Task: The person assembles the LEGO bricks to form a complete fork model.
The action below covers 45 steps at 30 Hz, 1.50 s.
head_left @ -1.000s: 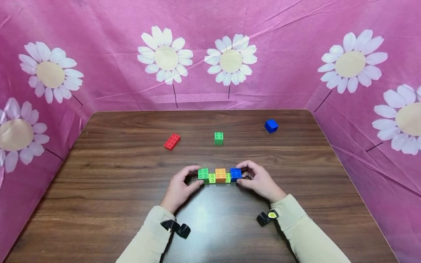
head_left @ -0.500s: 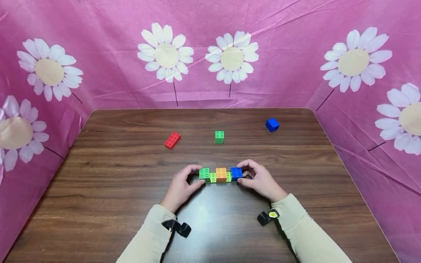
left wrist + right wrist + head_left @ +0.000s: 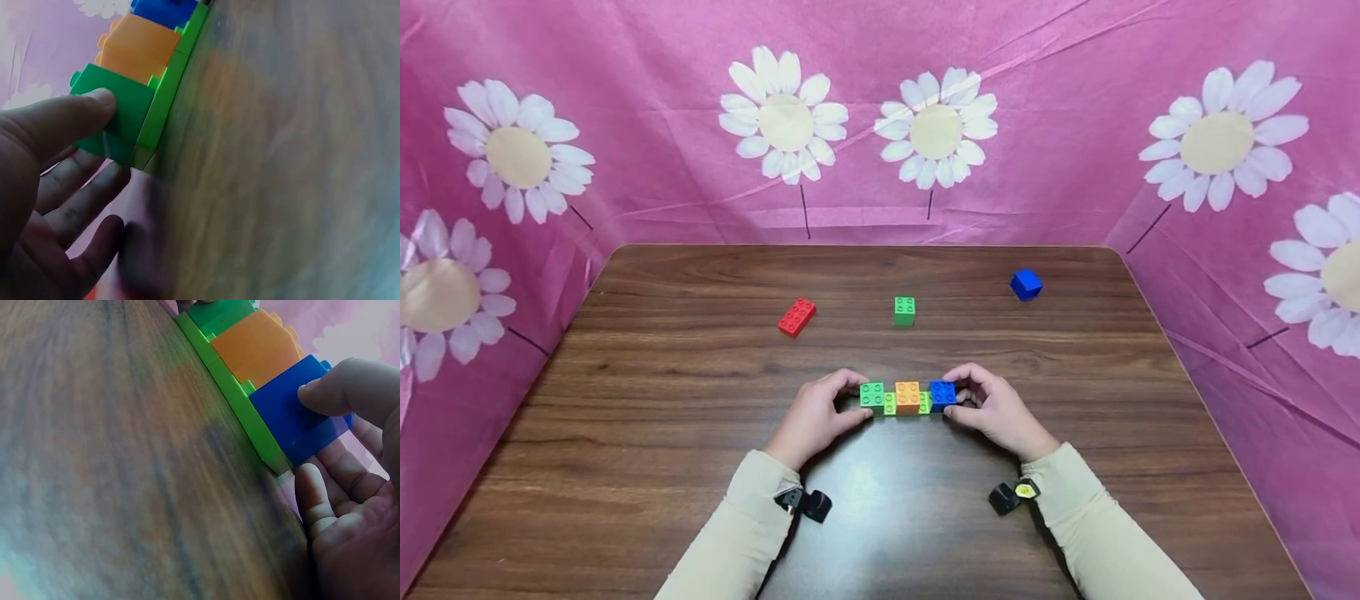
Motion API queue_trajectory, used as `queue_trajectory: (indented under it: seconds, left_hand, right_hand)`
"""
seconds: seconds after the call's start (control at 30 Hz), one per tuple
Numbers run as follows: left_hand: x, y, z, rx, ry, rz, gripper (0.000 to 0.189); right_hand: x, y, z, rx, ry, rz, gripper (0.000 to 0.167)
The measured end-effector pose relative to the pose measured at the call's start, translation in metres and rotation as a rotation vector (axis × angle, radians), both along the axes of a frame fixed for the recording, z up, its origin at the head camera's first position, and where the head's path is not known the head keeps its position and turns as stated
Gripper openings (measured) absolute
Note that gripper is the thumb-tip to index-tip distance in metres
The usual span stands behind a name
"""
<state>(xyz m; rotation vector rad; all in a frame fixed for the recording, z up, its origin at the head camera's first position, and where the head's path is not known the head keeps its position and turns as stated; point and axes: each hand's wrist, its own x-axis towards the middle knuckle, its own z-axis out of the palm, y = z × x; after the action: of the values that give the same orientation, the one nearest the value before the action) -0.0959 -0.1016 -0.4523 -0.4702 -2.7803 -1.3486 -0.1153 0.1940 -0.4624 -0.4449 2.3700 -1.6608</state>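
Lime-green flat toy bricks (image 3: 234, 403) form a low row on the table, with a green block (image 3: 872, 395), an orange block (image 3: 907, 397) and a blue block (image 3: 943, 395) stacked along it. At the left end, my left hand (image 3: 812, 417) pinches the green block, its thumb on the near face and fingers behind. My right hand (image 3: 997, 412) pinches the blue block at the other end in the same way. Both wrist views show the thumbs pressed against the blocks' sides. The orange block in the middle is untouched, with gaps on either side of it.
Farther back on the wooden table (image 3: 625, 375) lie a red brick (image 3: 797, 317), a loose green block (image 3: 905, 311) and another blue block (image 3: 1026, 284), tipped on its side. A pink cloth (image 3: 677, 167) with daisies hangs around the table's far and side edges.
The head view has shifted slightly. My left wrist has moved a little forward. Both hands keep their pinch on the end blocks, and the loose bricks stay in place.
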Motion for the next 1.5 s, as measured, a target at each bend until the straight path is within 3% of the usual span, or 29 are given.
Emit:
queue_trajectory:
  seconds: [0.2, 0.5, 0.63, 0.8, 0.9, 1.1, 1.27, 1.37, 1.5]
  left_hand:
    - [-0.005, 0.0, 0.004, -0.062, -0.037, -0.017, 0.031]
    - [-0.006, 0.001, -0.004, -0.044, -0.126, 0.001, 0.031]
    - [-0.007, 0.002, -0.006, -0.052, -0.128, -0.01, 0.031]
    - [-0.008, 0.001, -0.008, -0.055, -0.133, -0.03, 0.03]
    - [-0.007, -0.001, -0.011, -0.037, -0.132, -0.041, 0.032]
    - [-0.006, -0.012, -0.016, 0.05, -0.116, -0.053, 0.042]
    - [-0.006, -0.018, -0.022, 0.229, -0.086, -0.03, 0.041]
    - [-0.007, -0.019, -0.025, 0.339, -0.053, 0.008, 0.031]
    - [-0.011, -0.02, -0.028, 0.387, 0.032, 0.111, 0.021]
  right_hand:
    - [0.0, 0.001, 0.002, -0.01, 0.007, 0.0, 0.038]
    - [0.0, 0.001, 0.0, 0.003, 0.017, 0.026, 0.044]
    - [0.001, 0.001, -0.001, 0.066, 0.055, 0.041, 0.052]
    - [0.003, 0.0, 0.0, 0.176, 0.088, 0.05, 0.044]
    - [0.003, -0.001, -0.001, 0.174, 0.081, 0.044, 0.041]
    - [-0.001, -0.002, -0.003, 0.106, 0.065, 0.044, 0.04]
    - [0.0, -0.001, -0.004, 0.085, 0.05, 0.039, 0.04]
    - [0.002, 0.0, -0.004, 0.09, 0.045, 0.033, 0.041]
    - [0.001, 0.001, -0.005, 0.082, 0.051, 0.032, 0.041]
